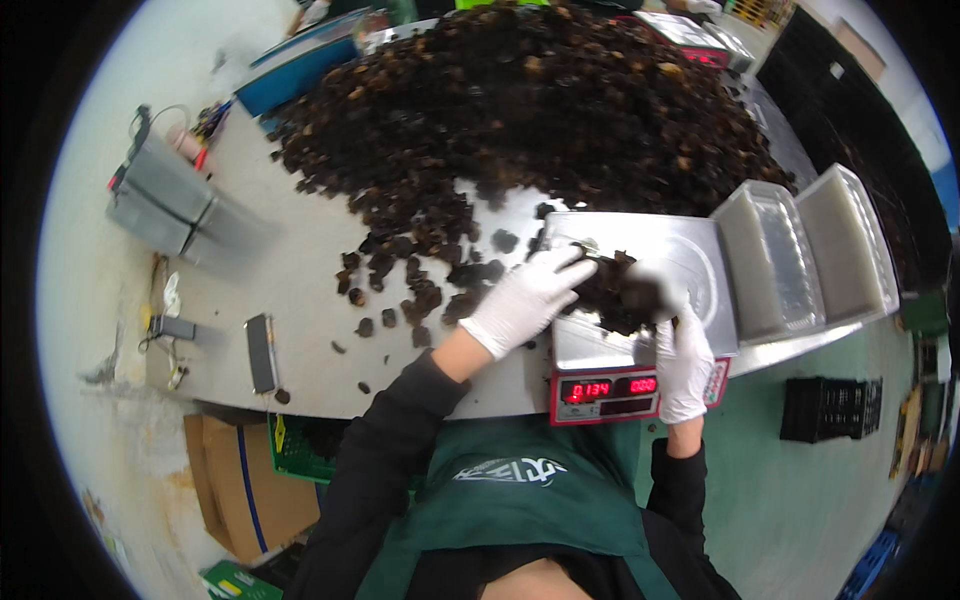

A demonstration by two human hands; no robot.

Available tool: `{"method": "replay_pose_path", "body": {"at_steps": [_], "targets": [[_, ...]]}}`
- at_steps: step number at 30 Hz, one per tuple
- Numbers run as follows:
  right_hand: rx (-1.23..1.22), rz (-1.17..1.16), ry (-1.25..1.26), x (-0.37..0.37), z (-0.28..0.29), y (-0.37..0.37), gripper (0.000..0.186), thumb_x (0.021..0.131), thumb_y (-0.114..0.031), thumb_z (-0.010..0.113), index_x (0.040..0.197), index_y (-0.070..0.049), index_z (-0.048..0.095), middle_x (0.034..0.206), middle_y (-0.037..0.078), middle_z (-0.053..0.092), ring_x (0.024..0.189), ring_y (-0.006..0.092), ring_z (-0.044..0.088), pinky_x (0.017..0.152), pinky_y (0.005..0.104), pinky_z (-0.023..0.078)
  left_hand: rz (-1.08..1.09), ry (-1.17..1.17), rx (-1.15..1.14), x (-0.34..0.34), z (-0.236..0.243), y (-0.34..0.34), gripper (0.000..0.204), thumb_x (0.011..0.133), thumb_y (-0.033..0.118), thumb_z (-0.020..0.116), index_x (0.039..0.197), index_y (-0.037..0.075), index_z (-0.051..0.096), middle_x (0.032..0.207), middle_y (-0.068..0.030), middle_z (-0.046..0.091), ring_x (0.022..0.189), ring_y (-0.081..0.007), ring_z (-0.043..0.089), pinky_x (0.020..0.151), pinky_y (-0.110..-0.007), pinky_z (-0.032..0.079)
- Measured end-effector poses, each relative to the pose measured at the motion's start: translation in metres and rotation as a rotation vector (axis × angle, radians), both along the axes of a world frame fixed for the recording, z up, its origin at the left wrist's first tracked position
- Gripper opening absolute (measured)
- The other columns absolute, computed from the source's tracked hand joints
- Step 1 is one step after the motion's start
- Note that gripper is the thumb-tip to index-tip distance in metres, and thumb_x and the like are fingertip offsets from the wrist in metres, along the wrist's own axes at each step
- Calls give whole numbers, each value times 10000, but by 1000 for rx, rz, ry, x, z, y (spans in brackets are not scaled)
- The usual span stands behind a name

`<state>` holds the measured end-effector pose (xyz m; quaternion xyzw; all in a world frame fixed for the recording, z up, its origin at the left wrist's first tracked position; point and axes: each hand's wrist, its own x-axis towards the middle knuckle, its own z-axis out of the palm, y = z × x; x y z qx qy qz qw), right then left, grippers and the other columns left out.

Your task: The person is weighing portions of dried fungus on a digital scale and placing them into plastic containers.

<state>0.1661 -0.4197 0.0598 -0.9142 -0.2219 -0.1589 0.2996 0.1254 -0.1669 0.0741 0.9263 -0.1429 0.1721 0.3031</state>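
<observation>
A heap of dark brown dried pieces [604, 305], mushroom-like, lies on the metal pan of a red digital scale [640, 225]. A transparent edge shows at its upper left, but I cannot make out whether a container lies under it. My left hand [535, 295], in a white glove, rests at the heap's left side with fingers stretched and a little apart. At its right side is my right hand [684, 368], also gloved. Its fingertips are smeared by motion over the dark pieces, so their grip is hidden.
A large pile of the same pieces [520, 120] covers the table's far side. Stacked clear plastic trays [770, 262] stand right of the scale. A phone [261, 354] lies at the left. Below are a cardboard box [220, 485] and a black crate [830, 408].
</observation>
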Motion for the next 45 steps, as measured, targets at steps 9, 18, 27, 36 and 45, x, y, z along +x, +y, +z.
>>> {"method": "replay_pose_path", "body": {"at_steps": [9, 18, 27, 36, 45], "targets": [[194, -88, -22, -16, 13, -8, 186, 946, -80, 583, 1077, 31, 654, 908, 120, 691, 758, 178, 643, 708, 287, 502, 401, -89, 133, -42, -33, 102, 355, 843, 194, 667, 1187, 111, 640, 1253, -159, 580, 1158, -313, 556, 973, -389, 464], [293, 82, 11, -26, 2, 10, 165, 957, -56, 585, 1091, 17, 647, 807, -3, 610, 544, 28, 425, 492, 205, 365, 781, 212, 286, -98, -128, 233, 499, 856, 476, 614, 1300, 252, 578, 1382, -134, 481, 1240, -362, 446, 1007, -487, 373], [252, 71, -49, -30, 17, 10, 157, 927, -43, 606, 1059, 28, 652, 858, 116, 681, 707, 170, 629, 652, 280, 499, 700, -26, -184, -88, -125, 235, 139, 808, 136, 697, 920, 65, 655, 912, -86, 639, 850, -264, 636, 767, -331, 511], [256, -5, -17, -22, 13, -8, 181, 925, -35, 594, 1087, 31, 639, 867, 137, 663, 754, 222, 661, 689, 317, 516, -38, -272, -202, 16, 9, 43, 268, 743, 19, 734, 1002, 45, 674, 974, -94, 651, 856, -244, 639, 742, -318, 532], [241, -39, -18, 5, 15, -11, 291, 974, -155, 562, 1195, 32, 594, 989, 175, 657, 877, 261, 651, 771, 335, 500, -474, -241, 88, 102, 0, -78, 291, 747, 285, 719, 994, 142, 662, 1029, -47, 629, 1001, -259, 609, 858, -393, 501]]}}
